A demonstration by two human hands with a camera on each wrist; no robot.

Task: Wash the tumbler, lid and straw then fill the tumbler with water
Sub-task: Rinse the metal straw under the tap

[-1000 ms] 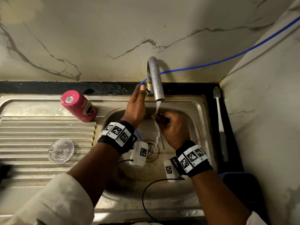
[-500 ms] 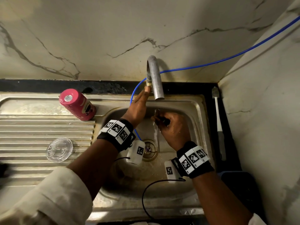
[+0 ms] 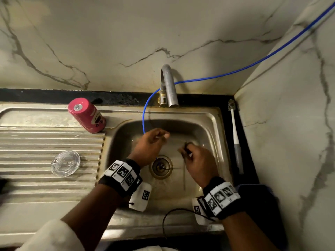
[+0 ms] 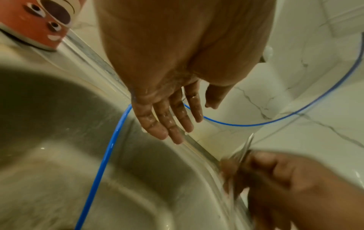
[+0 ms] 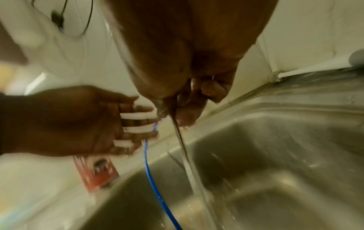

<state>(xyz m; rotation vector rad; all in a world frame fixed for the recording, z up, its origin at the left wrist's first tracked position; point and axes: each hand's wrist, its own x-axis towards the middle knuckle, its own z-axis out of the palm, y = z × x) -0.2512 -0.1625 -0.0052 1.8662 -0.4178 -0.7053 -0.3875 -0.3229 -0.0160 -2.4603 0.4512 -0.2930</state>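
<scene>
Hands are over the sink [image 3: 213, 124]: the left hand [image 3: 148, 147] has wet fingers [image 4: 165, 118] held straight and loose with nothing in them, and the right hand [image 3: 197, 160] pinches the clear straw [image 3: 184, 176], which hangs down into the bowl near the drain [image 3: 161, 166]. Upside down, the pink tumbler [image 3: 87, 115] stands on the sink's top ledge, just left of the bowl, and the clear lid [image 3: 65, 163] lies flat on the ridged drainboard [image 3: 36, 142], well apart from it. Behind the bowl is the tap [image 3: 169, 87], a blue hose [image 3: 144, 120] drops past it into the bowl, and a white brush [image 3: 235, 138] lies on the dark counter on the right.
</scene>
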